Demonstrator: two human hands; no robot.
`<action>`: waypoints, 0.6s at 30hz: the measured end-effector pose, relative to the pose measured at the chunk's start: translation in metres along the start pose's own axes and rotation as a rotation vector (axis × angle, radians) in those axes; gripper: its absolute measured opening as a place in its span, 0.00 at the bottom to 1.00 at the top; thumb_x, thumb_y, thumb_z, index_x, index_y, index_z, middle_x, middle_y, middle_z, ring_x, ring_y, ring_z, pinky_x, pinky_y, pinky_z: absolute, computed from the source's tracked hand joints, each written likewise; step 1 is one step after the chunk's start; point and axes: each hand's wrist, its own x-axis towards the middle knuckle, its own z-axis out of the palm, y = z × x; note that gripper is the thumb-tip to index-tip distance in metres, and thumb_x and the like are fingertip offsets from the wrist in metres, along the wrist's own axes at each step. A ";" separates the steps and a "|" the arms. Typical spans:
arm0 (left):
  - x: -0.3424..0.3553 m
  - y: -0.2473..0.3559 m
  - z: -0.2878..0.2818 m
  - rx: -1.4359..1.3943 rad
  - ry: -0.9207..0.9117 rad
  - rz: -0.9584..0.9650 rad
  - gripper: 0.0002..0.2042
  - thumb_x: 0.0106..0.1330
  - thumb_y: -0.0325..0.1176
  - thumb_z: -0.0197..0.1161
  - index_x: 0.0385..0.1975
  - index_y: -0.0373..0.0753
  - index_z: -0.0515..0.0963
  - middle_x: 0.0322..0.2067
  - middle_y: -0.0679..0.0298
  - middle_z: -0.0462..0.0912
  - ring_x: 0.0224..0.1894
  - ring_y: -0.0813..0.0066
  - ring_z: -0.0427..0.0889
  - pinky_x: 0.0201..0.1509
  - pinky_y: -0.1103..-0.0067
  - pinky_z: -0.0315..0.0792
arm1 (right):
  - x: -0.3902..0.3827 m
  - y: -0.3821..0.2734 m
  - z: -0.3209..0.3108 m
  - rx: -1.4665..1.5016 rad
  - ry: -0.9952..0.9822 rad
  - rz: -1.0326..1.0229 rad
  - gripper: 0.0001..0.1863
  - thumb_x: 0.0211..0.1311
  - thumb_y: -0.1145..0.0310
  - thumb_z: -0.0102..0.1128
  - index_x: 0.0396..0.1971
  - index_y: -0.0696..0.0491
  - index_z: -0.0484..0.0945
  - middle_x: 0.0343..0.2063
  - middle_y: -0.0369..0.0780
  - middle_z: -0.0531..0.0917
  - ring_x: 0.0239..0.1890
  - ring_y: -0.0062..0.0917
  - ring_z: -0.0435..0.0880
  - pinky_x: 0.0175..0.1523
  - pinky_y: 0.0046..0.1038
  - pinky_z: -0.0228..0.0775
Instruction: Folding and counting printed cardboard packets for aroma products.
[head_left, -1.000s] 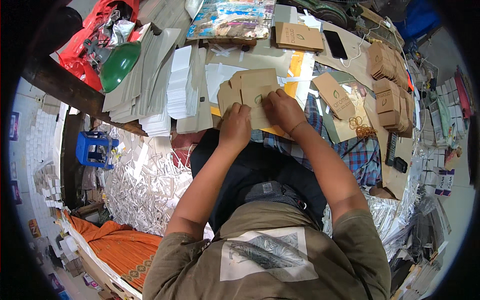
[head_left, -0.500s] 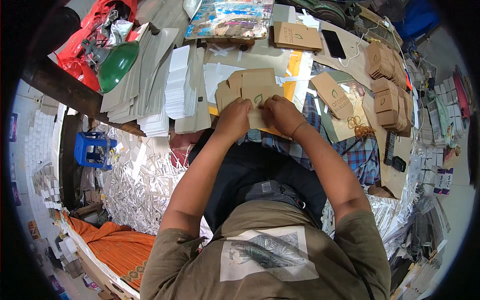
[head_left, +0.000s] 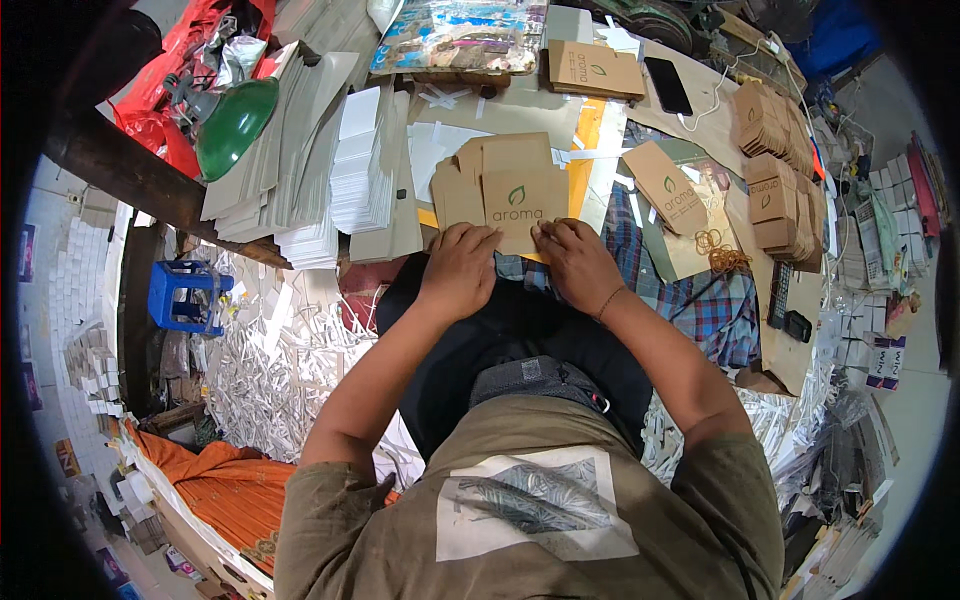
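A flat brown kraft paper packet point(head_left: 512, 180) with a printed green leaf and dark lettering lies in front of me, on top of other brown kraft pieces point(head_left: 455, 190) that stick out to its left. My left hand point(head_left: 462, 266) grips its lower left edge with the fingers curled. At the lower right corner, my right hand point(head_left: 580, 264) pinches the packet between thumb and fingers. Hidden beneath my hands is part of the lower edge. A bundle of rubber bands point(head_left: 722, 252) lies to the right, near a loose printed kraft packet point(head_left: 664, 188).
Stacks of white card point(head_left: 362, 165) and grey board point(head_left: 275, 165) stand left, beside a green lamp shade point(head_left: 237, 128). Bundled kraft packets point(head_left: 780, 205) sit at right, with a phone point(head_left: 668, 87) behind. Paper strips point(head_left: 280, 370) cover the floor near a blue stool point(head_left: 190, 298).
Both hands have drawn back toward me and slightly apart, from the packet's printed middle to its lower edge. The leaf and lettering now show fully.
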 end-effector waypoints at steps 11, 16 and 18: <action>-0.019 0.007 0.012 -0.095 0.073 -0.034 0.17 0.65 0.32 0.72 0.54 0.43 0.82 0.53 0.59 0.83 0.64 0.50 0.76 0.70 0.54 0.65 | -0.020 -0.026 -0.018 0.120 0.046 0.075 0.25 0.64 0.67 0.73 0.62 0.50 0.87 0.57 0.38 0.86 0.60 0.39 0.79 0.70 0.44 0.71; -0.018 0.005 0.011 -0.019 0.051 0.042 0.12 0.70 0.36 0.71 0.49 0.44 0.81 0.51 0.63 0.83 0.62 0.55 0.77 0.69 0.55 0.65 | -0.019 -0.023 -0.011 0.141 0.052 0.113 0.20 0.66 0.62 0.75 0.57 0.46 0.89 0.54 0.35 0.86 0.60 0.38 0.79 0.69 0.46 0.69; -0.016 0.005 0.013 -0.006 0.047 0.028 0.10 0.71 0.37 0.70 0.48 0.44 0.81 0.51 0.64 0.83 0.61 0.55 0.77 0.68 0.55 0.65 | -0.018 -0.019 -0.009 0.152 0.055 0.128 0.19 0.66 0.62 0.77 0.56 0.44 0.90 0.53 0.34 0.86 0.59 0.37 0.80 0.68 0.46 0.70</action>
